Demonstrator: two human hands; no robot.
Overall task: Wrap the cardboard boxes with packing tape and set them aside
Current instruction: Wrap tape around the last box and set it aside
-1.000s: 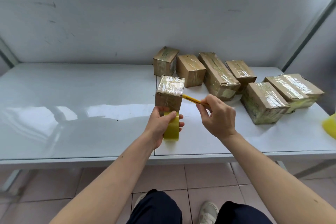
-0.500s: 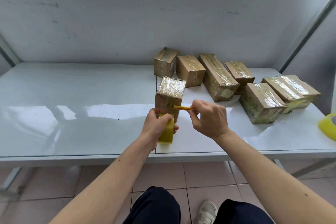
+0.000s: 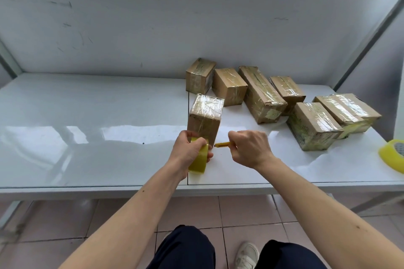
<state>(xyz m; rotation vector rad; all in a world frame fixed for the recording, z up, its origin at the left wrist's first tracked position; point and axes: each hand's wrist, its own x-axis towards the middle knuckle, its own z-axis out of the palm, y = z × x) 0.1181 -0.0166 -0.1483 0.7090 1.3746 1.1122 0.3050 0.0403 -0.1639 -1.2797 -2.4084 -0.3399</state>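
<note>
The left grip (image 3: 192,150) holds a yellow packing-tape roll (image 3: 199,160) against the upright taped cardboard box (image 3: 205,119); just right of it, the right grip (image 3: 249,148) pinches a yellow cutter (image 3: 223,144).

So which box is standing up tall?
The box right behind the left hand and its tape roll. It stands on end, alone by the table's middle seam, while the other boxes lie flat in a group further back and right.

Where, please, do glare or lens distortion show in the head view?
Head view: bright window glare streaks the white table left of the hands; shiny tape glints atop the upright box; wide-angle bending curves the shelf edge above; focus is sharp throughout.
</note>
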